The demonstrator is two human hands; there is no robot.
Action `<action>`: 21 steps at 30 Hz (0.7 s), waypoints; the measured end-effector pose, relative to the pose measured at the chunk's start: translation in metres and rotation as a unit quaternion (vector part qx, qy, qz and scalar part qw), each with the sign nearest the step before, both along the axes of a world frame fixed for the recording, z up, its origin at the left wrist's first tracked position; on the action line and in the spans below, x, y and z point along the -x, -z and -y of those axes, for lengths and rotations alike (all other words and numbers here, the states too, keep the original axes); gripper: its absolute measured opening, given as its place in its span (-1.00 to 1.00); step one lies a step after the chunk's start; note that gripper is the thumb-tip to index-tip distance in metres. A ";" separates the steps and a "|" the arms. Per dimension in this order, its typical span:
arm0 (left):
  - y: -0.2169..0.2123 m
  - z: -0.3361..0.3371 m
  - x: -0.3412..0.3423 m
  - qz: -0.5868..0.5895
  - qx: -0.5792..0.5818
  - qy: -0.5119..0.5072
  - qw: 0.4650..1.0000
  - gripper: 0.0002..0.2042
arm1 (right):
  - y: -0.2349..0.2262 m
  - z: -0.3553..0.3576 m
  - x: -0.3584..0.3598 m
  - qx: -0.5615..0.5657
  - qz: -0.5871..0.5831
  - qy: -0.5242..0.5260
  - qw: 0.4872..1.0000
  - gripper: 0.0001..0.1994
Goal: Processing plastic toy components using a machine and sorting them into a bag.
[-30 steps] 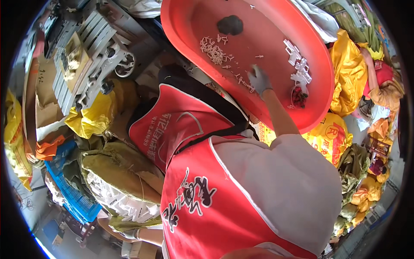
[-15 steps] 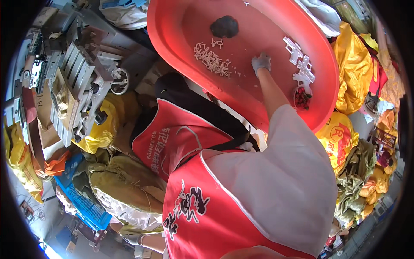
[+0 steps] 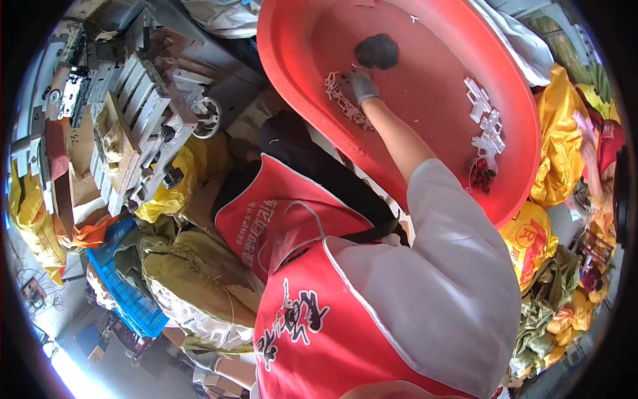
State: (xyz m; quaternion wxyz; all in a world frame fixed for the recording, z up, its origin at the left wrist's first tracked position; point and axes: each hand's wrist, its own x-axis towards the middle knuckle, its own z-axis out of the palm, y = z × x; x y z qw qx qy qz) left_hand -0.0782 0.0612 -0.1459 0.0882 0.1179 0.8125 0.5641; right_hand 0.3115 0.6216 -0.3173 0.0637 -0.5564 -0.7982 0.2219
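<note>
My right hand (image 3: 359,86), in a grey glove, reaches into a large red oval tub (image 3: 286,73). Its fingers look apart at the upper end of a heap of small white plastic pieces (image 3: 347,110); I see nothing held in them. Close to that hand lies a dark round lump (image 3: 377,51). Along the tub's right side sit several clear plastic toy-gun-shaped parts (image 3: 488,130) and a small clear cup of red pieces (image 3: 481,175). My left hand (image 3: 207,360), gloved too, is low at the left beside an open sack (image 3: 199,269) of white pieces; its fingers are hidden.
A metal bench machine with a handwheel (image 3: 207,118) stands left. Below it is a blue plastic basket (image 3: 126,282). Yellow bags (image 3: 555,133) crowd the tub's right side, with another person's arm (image 3: 589,149) beside them. Olive sacks (image 3: 541,312) lie lower right.
My right hand has moved left across the tub, from bare tub floor to the white heap. The view has shifted slightly. Another person's arm has appeared at the far right.
</note>
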 end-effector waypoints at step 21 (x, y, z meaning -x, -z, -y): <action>-0.064 0.220 -0.016 -0.018 0.018 -0.084 0.996 -0.85 | -0.026 0.087 -0.020 0.078 -0.087 -0.040 0.992 -0.65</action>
